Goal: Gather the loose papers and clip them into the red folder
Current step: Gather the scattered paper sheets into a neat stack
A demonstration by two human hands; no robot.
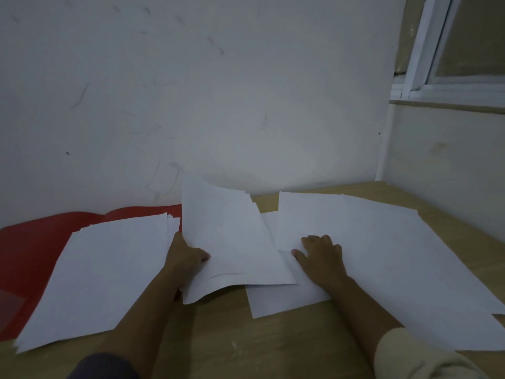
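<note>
The red folder (30, 242) lies open at the left against the wall, with a stack of white papers (101, 280) resting on it. My left hand (185, 258) grips a few white sheets (226, 242) by their left edge; they curve up off the table. My right hand (321, 255) lies flat, fingers spread, on loose white sheets (382, 255) spread over the right side of the table. Another sheet (276, 302) lies partly under the lifted ones.
The wooden table (259, 346) butts against a white wall (218, 105) at the back and another wall at the right, below a window frame (442, 86). Bare wood shows along the front edge.
</note>
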